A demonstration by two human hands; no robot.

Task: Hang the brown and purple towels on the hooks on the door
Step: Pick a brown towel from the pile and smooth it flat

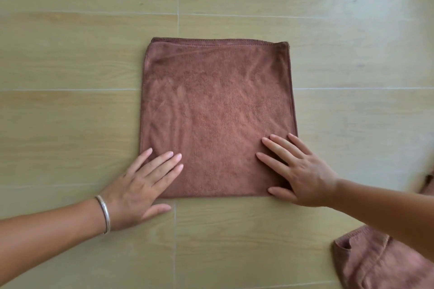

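A second brown cloth (385, 263) is cut off by the lower right corner

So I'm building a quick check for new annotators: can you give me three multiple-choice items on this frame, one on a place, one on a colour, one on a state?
1. Where does the brown towel lie?
A. Draped on a door hook
B. Flat on the wood-look floor
C. Bunched in a basket

2. What colour is the bracelet on the left wrist?
A. Silver
B. Red
C. Black

3. How do the left hand and right hand meet the towel?
A. Both clench it in fists
B. Neither touches it
C. Both rest on its near corners with straight fingers

Answers: 1 B, the towel is spread square on the planks. 2 A, the band shines pale metal. 3 C, each hand lies flat with fingers extended over a near corner.
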